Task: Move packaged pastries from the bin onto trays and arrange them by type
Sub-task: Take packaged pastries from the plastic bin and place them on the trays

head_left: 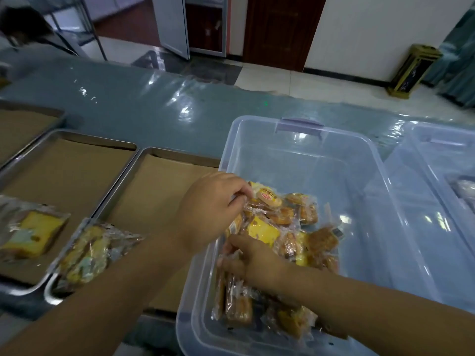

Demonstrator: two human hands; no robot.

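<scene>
Head view: the left hand [213, 211] pinches a yellow packet [264, 199] by its edge, atop the pile [290, 227] toward seven o'clock in the bin [334, 160]. The right hand [257, 263] curls into that pile, grip unclear. Light, slippery, squashable, I reckon: take the sealed edges.

Dark wood door [280, 29] at 12, white wall [385, 27] at 1. Gold-black bin [411, 70] on pale tile floor [270, 78] at 2, beside teal curtain [460, 60]. Glossy teal tabletop [128, 98] reflects light.
</scene>
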